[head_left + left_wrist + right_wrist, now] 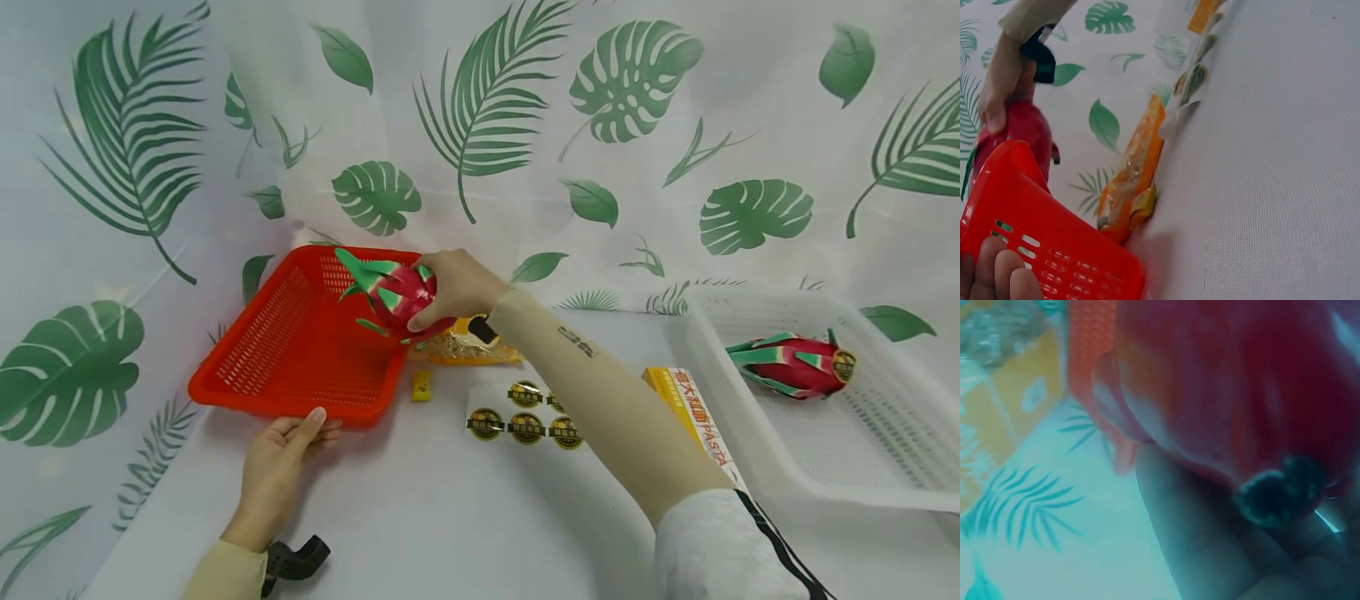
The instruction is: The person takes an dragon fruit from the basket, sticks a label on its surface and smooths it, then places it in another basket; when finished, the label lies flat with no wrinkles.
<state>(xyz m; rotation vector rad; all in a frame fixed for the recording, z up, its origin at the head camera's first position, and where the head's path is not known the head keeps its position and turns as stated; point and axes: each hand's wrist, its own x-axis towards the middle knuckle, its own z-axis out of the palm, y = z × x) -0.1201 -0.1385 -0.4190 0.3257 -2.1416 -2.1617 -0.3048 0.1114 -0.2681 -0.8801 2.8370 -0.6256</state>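
In the head view my right hand (461,287) grips a dragon fruit (401,296), red with green scales, over the right side of a red plastic basket (300,406). The right wrist view shows the fruit (1210,381) close up, its dark stem end by my fingers (1179,512). My left hand (281,467) holds the basket's front rim, thumb at the edge. In the left wrist view its curled fingers (1007,269) lie against the slotted outer wall. A second dragon fruit (798,365), with a round sticker, lies in a white basket (795,467) on the right.
A yellow-orange bag of pasta (472,346) lies right of the red basket, a small yellow packet (422,386) in front of it. A sheet of round black-and-gold stickers (527,427) lies mid-table, partly behind my right forearm. A pasta box (693,417) stands beside the white basket.
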